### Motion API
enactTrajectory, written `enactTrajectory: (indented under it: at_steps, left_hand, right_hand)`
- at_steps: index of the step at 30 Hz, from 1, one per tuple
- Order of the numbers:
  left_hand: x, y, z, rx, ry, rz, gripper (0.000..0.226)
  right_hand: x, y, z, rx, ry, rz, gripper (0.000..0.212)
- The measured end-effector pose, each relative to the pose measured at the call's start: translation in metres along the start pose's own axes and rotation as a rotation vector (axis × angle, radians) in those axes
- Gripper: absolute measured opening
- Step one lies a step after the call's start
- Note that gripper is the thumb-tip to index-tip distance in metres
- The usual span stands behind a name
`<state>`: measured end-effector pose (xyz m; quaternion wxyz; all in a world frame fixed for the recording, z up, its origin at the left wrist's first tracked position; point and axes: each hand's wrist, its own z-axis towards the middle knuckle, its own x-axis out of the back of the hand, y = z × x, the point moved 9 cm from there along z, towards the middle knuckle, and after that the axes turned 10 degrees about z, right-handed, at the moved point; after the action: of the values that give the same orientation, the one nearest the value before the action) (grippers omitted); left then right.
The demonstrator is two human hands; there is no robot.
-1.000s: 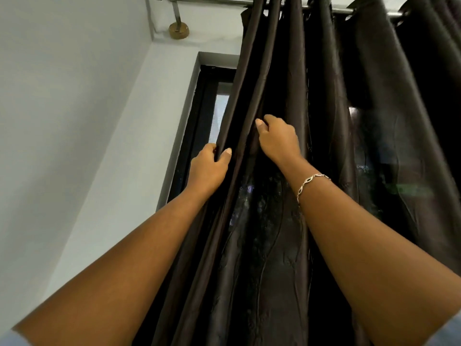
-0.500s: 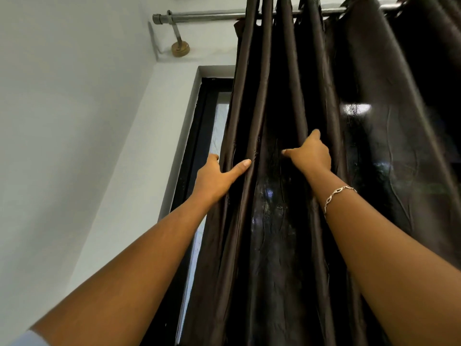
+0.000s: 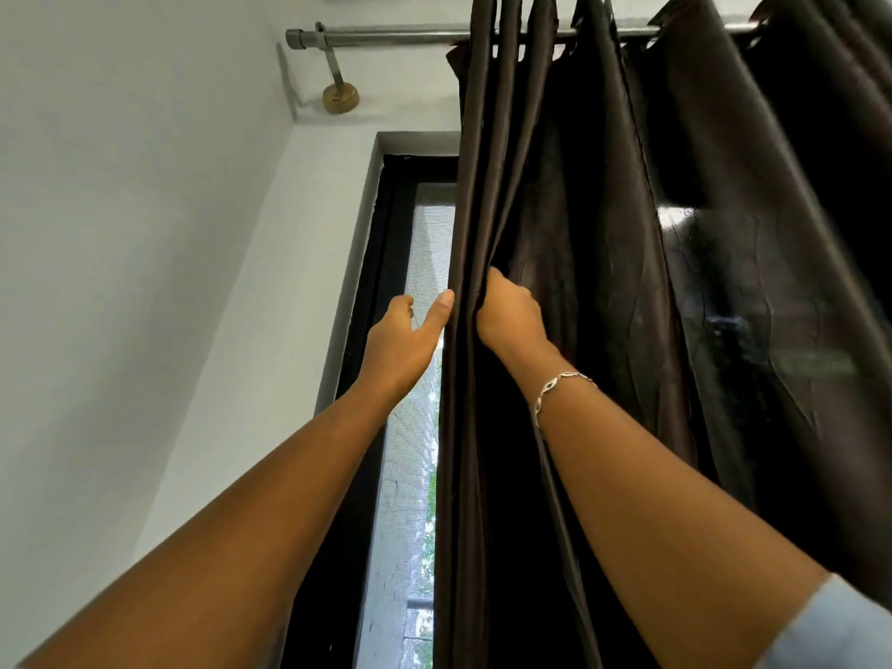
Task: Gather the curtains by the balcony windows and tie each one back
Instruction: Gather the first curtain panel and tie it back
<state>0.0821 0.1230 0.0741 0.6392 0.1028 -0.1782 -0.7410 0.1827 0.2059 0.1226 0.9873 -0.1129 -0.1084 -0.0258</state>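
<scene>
Your right hand (image 3: 509, 318) clenches the gathered folds of the dark curtain (image 3: 608, 243). At its nine o'clock, your left hand (image 3: 398, 342) is released, thumb touching the curtain's edge.

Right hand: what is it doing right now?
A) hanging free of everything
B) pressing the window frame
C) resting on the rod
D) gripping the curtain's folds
D: the right hand has its fingers curled into the front folds of the dark curtain, well below the rod.
</scene>
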Motion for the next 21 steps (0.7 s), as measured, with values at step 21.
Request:
enactTrajectory:
  at_steps: [21]
  left_hand:
    - [0.085,-0.066,0.016,0.027,-0.059,-0.089,0.066]
  right_hand:
    - [-0.103,-0.124,0.028,0.087,-0.169,0.159,0.014]
